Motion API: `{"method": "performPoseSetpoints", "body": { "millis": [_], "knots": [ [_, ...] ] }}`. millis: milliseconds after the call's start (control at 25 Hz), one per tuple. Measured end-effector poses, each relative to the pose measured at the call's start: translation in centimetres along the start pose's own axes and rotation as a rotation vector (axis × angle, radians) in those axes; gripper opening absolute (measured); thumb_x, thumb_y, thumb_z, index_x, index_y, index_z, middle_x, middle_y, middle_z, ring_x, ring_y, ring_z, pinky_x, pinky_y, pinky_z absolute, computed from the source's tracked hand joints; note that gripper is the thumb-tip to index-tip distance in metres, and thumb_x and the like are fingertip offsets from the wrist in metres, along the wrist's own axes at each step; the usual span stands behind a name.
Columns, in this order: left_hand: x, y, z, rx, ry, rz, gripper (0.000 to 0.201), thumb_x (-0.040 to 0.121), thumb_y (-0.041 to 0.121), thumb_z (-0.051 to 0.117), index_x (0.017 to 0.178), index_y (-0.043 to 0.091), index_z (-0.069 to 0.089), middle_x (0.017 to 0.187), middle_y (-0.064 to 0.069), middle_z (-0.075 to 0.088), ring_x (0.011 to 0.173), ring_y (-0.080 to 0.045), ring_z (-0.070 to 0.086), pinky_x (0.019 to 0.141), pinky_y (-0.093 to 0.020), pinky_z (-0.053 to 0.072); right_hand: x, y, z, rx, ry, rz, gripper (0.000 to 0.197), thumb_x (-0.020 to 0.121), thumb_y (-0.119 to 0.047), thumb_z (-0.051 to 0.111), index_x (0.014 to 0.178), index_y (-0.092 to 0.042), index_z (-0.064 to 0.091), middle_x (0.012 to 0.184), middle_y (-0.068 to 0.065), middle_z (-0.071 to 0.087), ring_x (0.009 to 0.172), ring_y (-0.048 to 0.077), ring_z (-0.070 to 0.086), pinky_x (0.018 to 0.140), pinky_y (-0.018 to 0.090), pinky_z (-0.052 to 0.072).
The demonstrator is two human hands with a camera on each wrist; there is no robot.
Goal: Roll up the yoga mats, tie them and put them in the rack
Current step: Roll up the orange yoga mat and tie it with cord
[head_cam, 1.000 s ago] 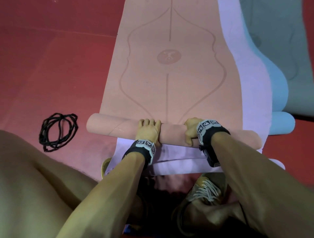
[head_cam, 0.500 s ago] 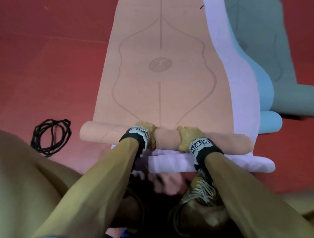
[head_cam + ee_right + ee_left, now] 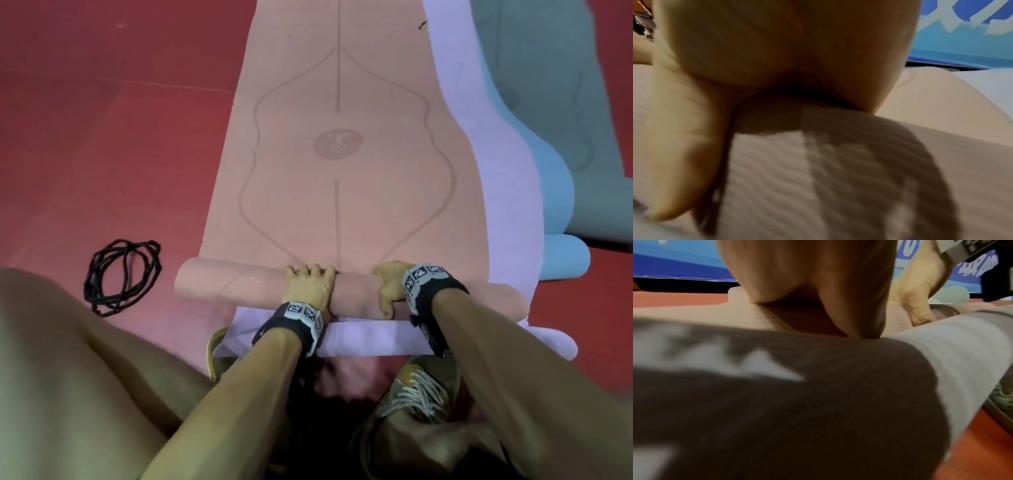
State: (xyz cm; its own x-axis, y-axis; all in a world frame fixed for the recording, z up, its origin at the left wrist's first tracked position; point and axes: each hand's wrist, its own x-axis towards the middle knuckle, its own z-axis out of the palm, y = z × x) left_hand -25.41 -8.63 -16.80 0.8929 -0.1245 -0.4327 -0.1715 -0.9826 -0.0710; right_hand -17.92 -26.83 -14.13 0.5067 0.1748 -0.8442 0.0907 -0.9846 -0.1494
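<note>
- Peach yoga mat (image 3: 339,164): near end rolled, the rest flat on the red floor (image 3: 102,137).
- Left hand (image 3: 308,287): fingers curled over the roll.
- Right hand (image 3: 388,291): wraps the roll beside it.
- Black cord (image 3: 121,274): coiled left of the roll.

Peach yoga mat (image 3: 339,178) with line markings, partly rolled at its near end, flat beyond, lying on a lilac mat (image 3: 493,192) whose near end is also rolled, light blue mat (image 3: 555,205) and grey-green mat (image 3: 561,85) beside, black cord (image 3: 121,274) coiled on the floor to the left
</note>
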Motion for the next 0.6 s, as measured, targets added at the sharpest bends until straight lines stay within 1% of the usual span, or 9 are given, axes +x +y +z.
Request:
{"method": "performPoseSetpoints", "body": {
  "millis": [80,120,240,280,320,400,480,560,600],
  "knots": [
    [0.5,-0.5,-0.7,-0.007,-0.055,0.028,0.088,0.065,0.060,0.076,0.135,0.023,0.037,0.125,-0.009,0.055,0.115,-0.032,0.054,0.098,-0.050,0.034,-0.5,0.1,0.9,-0.016,0.066,-0.014,0.101,0.051,-0.021,0.083,0.145,-0.023,0.045,0.125,0.004,0.060,0.110,0.029,0.060,0.090,0.038,0.054],
    [0.8,-0.8,-1.2,-0.017,-0.091,0.037,0.089,0.063,0.062,0.076,0.136,0.027,0.038,0.125,-0.007,0.057,0.115,-0.031,0.055,0.097,-0.049,0.036,-0.9,0.2,1.4,-0.045,0.120,-0.031,0.098,0.056,-0.025,0.080,0.146,-0.025,0.041,0.129,0.004,0.060,0.113,0.029,0.059,0.093,0.038,0.052],
    [2.1,-1.3,-2.9,-0.050,-0.179,0.034,0.088,0.060,0.058,0.080,0.135,0.033,0.042,0.119,-0.001,0.062,0.111,-0.027,0.060,0.092,-0.042,0.040,-2.1,0.6,3.5,-0.259,0.351,-0.100,0.079,0.068,-0.041,0.076,0.137,-0.023,0.041,0.124,0.005,0.057,0.115,0.028,0.052,0.098,0.041,0.040],
    [2.4,-1.4,-3.2,-0.062,-0.199,0.030,0.088,0.059,0.056,0.081,0.135,0.033,0.043,0.118,-0.001,0.063,0.109,-0.026,0.061,0.090,-0.041,0.041,-2.3,0.7,4.2,-0.321,0.424,-0.094,0.077,0.069,-0.046,0.076,0.133,-0.022,0.040,0.122,0.005,0.054,0.114,0.027,0.050,0.097,0.042,0.038],
    [2.5,-1.5,-3.4,-0.066,-0.210,0.034,0.089,0.058,0.055,0.082,0.136,0.034,0.042,0.117,0.000,0.063,0.109,-0.026,0.061,0.090,-0.042,0.042,-2.5,0.8,4.8,-0.344,0.463,-0.062,0.076,0.069,-0.047,0.076,0.130,-0.022,0.039,0.121,0.005,0.052,0.113,0.027,0.049,0.096,0.041,0.037],
    [2.2,-1.3,-2.9,-0.074,-0.183,0.039,0.091,0.059,0.056,0.081,0.136,0.033,0.040,0.120,-0.001,0.061,0.112,-0.027,0.058,0.095,-0.044,0.040,-2.3,0.8,4.8,-0.298,0.454,-0.017,0.073,0.071,-0.039,0.075,0.131,-0.023,0.038,0.121,0.007,0.051,0.114,0.028,0.048,0.097,0.041,0.034],
    [1.4,-1.3,-2.4,-0.097,-0.153,0.030,0.089,0.061,0.057,0.079,0.136,0.031,0.039,0.125,-0.002,0.056,0.117,-0.028,0.053,0.102,-0.049,0.035,-2.1,0.7,4.0,-0.241,0.394,-0.029,0.071,0.071,-0.035,0.074,0.133,-0.023,0.041,0.121,0.007,0.053,0.115,0.028,0.051,0.098,0.041,0.033],
    [0.8,-2.2,-2.5,-0.088,-0.168,0.005,0.092,0.059,0.061,0.079,0.137,0.032,0.037,0.129,-0.003,0.052,0.123,-0.031,0.048,0.108,-0.056,0.027,-1.9,0.7,2.8,-0.215,0.353,-0.041,0.072,0.070,-0.033,0.075,0.135,-0.025,0.044,0.119,0.007,0.058,0.113,0.029,0.056,0.096,0.039,0.035],
    [0.6,-3.3,-2.7,-0.078,-0.191,-0.014,0.094,0.058,0.060,0.080,0.137,0.032,0.036,0.131,-0.004,0.051,0.125,-0.032,0.046,0.109,-0.062,0.024,-1.6,0.8,2.2,-0.202,0.318,-0.033,0.077,0.067,-0.031,0.077,0.137,-0.025,0.045,0.121,0.007,0.060,0.112,0.029,0.058,0.094,0.037,0.038]
  ]
}}
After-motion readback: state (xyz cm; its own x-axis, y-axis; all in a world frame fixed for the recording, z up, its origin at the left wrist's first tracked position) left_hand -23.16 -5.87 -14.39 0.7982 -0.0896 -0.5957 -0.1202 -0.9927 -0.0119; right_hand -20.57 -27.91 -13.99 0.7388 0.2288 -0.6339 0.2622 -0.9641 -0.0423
